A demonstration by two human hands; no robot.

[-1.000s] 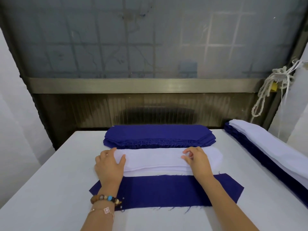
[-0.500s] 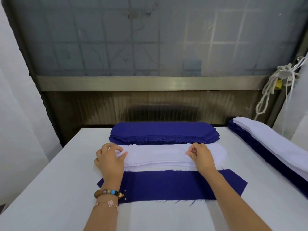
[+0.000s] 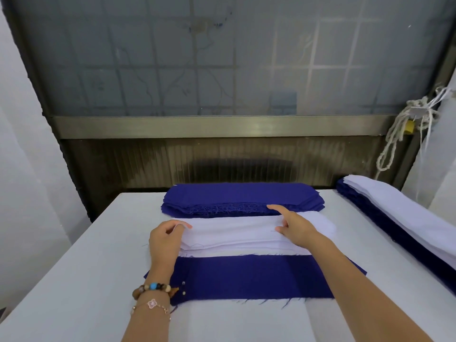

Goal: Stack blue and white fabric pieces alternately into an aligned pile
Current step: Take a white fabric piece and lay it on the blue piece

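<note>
A single blue fabric piece (image 3: 246,277) lies flat nearest me on the white table (image 3: 86,280). Behind it sits a stack of white pieces (image 3: 234,233), and behind that a stack of blue pieces (image 3: 241,196). My left hand (image 3: 165,240) pinches the left end of the top white piece between thumb and fingers. My right hand (image 3: 296,228) pinches the same piece near its right end, with the index finger stretched out over the blue stack's front edge. The piece's left end is slightly lifted.
A long pile of alternating blue and white pieces (image 3: 399,218) runs along the table's right side. A dark panel and frosted window (image 3: 222,70) stand behind the table. A knotted white rope (image 3: 404,129) hangs at the right. White curtains flank both sides.
Both hands went from resting on the white stack to pinching its top piece; the left end has lifted a little and the right index finger has stretched out.
</note>
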